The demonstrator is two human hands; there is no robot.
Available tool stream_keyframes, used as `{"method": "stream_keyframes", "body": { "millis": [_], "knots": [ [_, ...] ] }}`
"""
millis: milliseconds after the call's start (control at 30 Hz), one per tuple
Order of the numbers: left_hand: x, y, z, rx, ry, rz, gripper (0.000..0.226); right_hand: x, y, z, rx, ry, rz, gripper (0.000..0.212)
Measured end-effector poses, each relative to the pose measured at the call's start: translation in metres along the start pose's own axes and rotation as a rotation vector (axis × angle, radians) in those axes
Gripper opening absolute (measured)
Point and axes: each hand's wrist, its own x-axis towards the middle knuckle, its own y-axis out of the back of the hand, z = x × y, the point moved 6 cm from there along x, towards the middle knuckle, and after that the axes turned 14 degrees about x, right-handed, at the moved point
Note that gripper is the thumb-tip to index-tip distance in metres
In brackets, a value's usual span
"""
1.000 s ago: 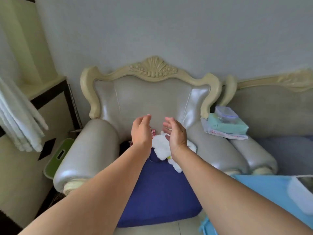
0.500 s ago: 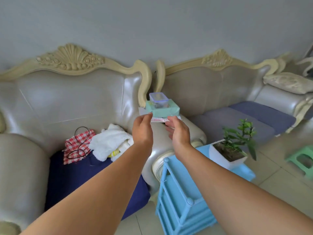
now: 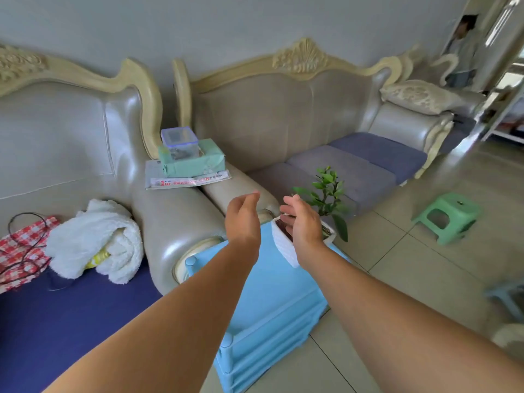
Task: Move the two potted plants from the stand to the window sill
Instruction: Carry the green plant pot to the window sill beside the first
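Note:
One potted plant (image 3: 329, 191) with green leaves stands in a white square pot (image 3: 283, 246) on the far corner of the light blue stand (image 3: 272, 296). My right hand (image 3: 302, 222) hovers over the pot, fingers apart, covering part of its soil and rim. My left hand (image 3: 243, 219) is open just left of the pot, above the stand's top. Both hands hold nothing. Only this one plant is in view, and no window sill shows.
A cream armchair (image 3: 175, 222) and sofa (image 3: 326, 117) stand behind the stand. Boxes (image 3: 187, 157) rest on the armrest. A white blanket (image 3: 96, 242) lies on the chair seat. A green stool (image 3: 448, 217) sits on the tiled floor at right. A person sits far right.
My view has swung right, from the armchair to the blue stand and plant. Both open hands have moved down toward the white pot.

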Motion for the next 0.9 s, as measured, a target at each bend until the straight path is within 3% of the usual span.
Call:
{"method": "stream_keyframes", "body": {
  "millis": [333,467,733,900],
  "knots": [
    [0.023,-0.059,-0.052,0.092,0.039,-0.082,0.010,0.042,0.088,0.037,-0.047,-0.094,0.183,0.017],
    [0.032,-0.072,-0.073,0.118,0.052,-0.078,0.011,0.060,0.109,0.057,-0.042,-0.175,0.210,0.026],
    [0.053,-0.096,-0.116,0.159,0.090,0.003,0.025,0.101,0.155,0.098,-0.108,-0.342,0.242,0.034],
    [0.065,-0.114,-0.134,0.146,0.060,0.113,0.024,0.135,0.175,0.109,-0.177,-0.245,0.183,0.040]
  ]
}}
